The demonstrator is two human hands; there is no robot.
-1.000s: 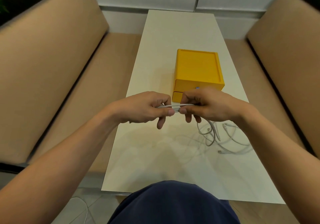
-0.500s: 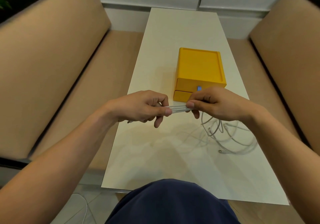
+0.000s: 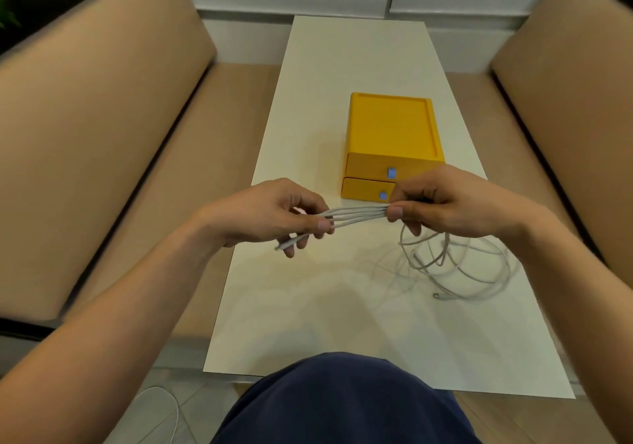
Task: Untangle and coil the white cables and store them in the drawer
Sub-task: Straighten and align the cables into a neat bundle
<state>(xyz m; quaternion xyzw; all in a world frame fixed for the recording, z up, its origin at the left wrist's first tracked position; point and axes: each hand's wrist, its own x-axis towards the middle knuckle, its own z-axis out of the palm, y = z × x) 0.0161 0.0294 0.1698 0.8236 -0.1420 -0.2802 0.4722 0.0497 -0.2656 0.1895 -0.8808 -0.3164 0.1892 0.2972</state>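
White cable strands stretch mid-frame, pinched by left hand and right hand — coiling looks barely begun; tangle at right lies loose, drawers closed.

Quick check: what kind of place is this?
Probably a booth-style seating nook, maybe office or cafe: padded tan benches flank a narrow white table bearing a yellow two-drawer box.

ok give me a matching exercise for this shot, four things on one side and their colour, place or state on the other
1 cable bundle
2 slack cable
3 drawer unit
4 drawer tabs

a blue
b yellow
c looped loosely on the table
d pinched between left hand and right hand

Pairs: 1-d, 2-c, 3-b, 4-a
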